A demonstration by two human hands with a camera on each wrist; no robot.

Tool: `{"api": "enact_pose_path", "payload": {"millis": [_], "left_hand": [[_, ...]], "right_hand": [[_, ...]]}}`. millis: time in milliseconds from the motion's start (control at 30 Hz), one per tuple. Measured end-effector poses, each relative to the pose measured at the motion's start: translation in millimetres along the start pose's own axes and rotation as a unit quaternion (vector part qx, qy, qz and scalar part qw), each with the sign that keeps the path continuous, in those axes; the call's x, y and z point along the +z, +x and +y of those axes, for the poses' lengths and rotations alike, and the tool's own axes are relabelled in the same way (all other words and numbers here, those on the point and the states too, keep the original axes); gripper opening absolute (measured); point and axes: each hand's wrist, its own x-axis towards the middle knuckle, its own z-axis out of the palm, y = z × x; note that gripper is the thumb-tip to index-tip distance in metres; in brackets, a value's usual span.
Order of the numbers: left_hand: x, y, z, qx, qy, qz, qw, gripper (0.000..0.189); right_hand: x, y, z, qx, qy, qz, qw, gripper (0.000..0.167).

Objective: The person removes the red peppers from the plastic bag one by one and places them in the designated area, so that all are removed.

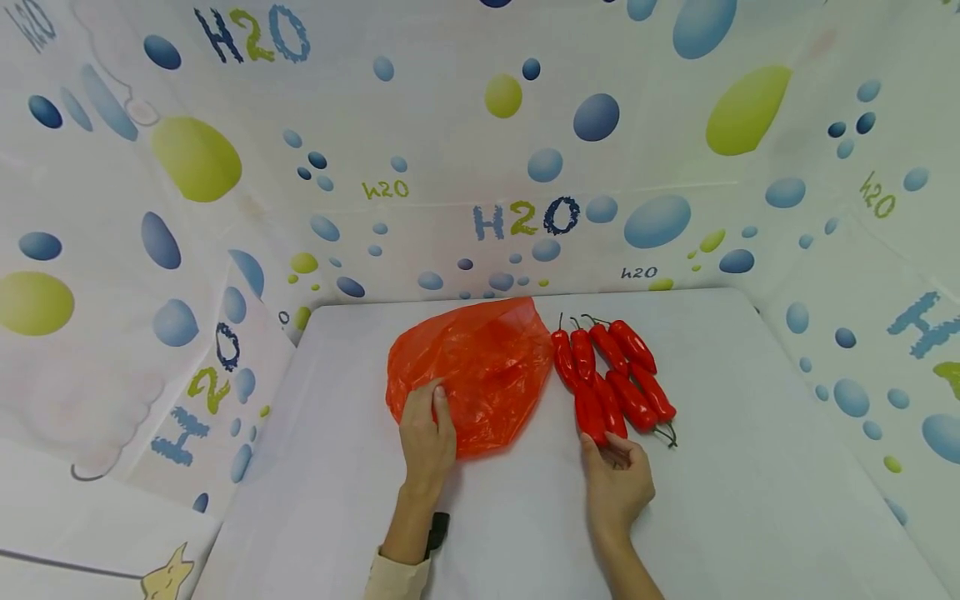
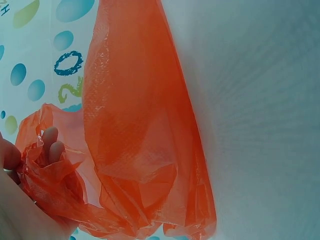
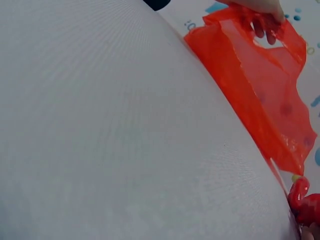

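Note:
An orange-red plastic bag [image 1: 487, 375] stands spread out left of the table's middle. My left hand [image 1: 429, 433] grips its near left edge. In the left wrist view, the thin film of the bag [image 2: 135, 100] bunches around the fingers [image 2: 54, 145]. Right of the bag lie several glossy red peppers with thin dark stems, packed close together. My right hand [image 1: 621, 483] pinches the near end of a red pepper [image 1: 588, 412] in the front of the group, thumb on its left side. Only the edge of the peppers [image 3: 307, 207] shows in the right wrist view.
The peppers and bag lie on a white table [image 1: 330, 517]. A white curtain [image 1: 450, 133] printed with blue and green drops and "H2O" lettering hangs behind and along both sides. Two peppers [image 1: 648, 396] at the right point their stems toward me. A dark band [image 1: 438, 531] circles the left wrist.

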Motion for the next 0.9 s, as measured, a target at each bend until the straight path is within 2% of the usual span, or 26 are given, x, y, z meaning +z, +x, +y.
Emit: {"api": "enact_pose_path", "payload": {"millis": [267, 467, 600, 900], "left_hand": [[0.7, 0.6, 0.8, 0.002, 0.001, 0.000, 1.0000, 0.024], [-0.3, -0.1, 0.2, -0.011, 0.004, -0.010, 0.9999, 0.026], [-0.4, -0.3, 0.3, -0.011, 0.004, -0.009, 0.9999, 0.026], [0.8, -0.7, -0.2, -0.002, -0.001, -0.005, 1.0000, 0.025]], "right_hand": [[1.7, 2.9, 7.2, -0.021, -0.030, -0.021, 0.9991, 0.037], [2.2, 3.2, 8.2, -0.032, -0.061, -0.037, 0.9969, 0.032], [0.8, 3.0, 5.8, -0.037, -0.062, -0.047, 0.9963, 0.032], [-0.8, 3.3, 5.0, -0.058, -0.079, -0.022, 0.9949, 0.026]]}}
